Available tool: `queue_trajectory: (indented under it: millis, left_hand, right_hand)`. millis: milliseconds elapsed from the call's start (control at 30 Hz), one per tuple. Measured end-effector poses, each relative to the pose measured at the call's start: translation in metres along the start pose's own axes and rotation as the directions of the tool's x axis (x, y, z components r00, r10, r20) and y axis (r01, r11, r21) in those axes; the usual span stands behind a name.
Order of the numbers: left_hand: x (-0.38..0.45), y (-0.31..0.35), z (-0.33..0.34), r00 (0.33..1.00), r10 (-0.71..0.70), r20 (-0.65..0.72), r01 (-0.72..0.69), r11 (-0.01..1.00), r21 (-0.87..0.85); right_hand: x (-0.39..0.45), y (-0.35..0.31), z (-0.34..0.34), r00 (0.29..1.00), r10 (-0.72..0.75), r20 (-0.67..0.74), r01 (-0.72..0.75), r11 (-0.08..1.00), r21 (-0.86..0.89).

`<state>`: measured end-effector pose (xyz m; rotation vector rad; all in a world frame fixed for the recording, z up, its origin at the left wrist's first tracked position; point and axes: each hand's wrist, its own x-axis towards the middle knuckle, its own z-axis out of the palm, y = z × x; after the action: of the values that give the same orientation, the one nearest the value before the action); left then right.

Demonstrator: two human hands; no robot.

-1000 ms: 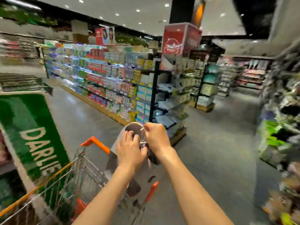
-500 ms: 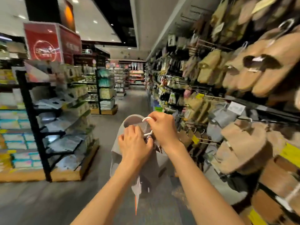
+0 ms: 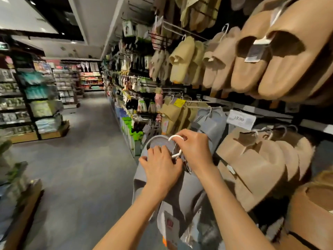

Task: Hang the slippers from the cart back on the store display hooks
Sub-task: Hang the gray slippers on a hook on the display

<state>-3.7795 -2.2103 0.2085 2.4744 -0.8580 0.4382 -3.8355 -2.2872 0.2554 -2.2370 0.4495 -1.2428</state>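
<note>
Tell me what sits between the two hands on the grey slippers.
Head view: the white hanger hook, between left hand and right hand.

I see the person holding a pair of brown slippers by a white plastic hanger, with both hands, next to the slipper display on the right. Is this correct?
Not quite: the head view shows that the held slippers are grey, not brown. The brown ones hang on the display. The rest holds: the right hand and the left hand are both at the white hanger, beside the display on the right.
</note>
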Motion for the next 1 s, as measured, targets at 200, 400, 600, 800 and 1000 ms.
queue_trajectory:
  millis: [200,400,600,800,1000]
  left_hand:
    - [0.088,-0.006,0.030,0.996,0.047,0.077,-0.046,0.999,-0.021]
    - [0.174,-0.019,0.074,0.962,0.228,0.152,-0.210,0.970,-0.122]
    - [0.268,-0.033,0.125,0.806,0.532,0.259,-0.473,0.842,-0.259]
    - [0.329,-0.017,0.151,0.590,0.728,0.350,-0.625,0.686,-0.372]
    - [0.353,0.017,0.180,0.508,0.758,0.410,-0.564,0.652,-0.507]
  right_hand:
    - [0.070,0.035,0.039,0.992,0.120,0.028,-0.121,0.993,0.018]
    - [0.125,0.080,0.078,0.966,0.253,-0.057,-0.249,0.966,0.070]
    - [0.183,0.127,0.106,0.829,0.543,-0.134,-0.520,0.837,0.171]
    - [0.210,0.134,0.108,0.717,0.642,-0.272,-0.633,0.763,0.132]
    - [0.233,0.173,0.103,0.693,0.599,-0.400,-0.672,0.738,-0.058]
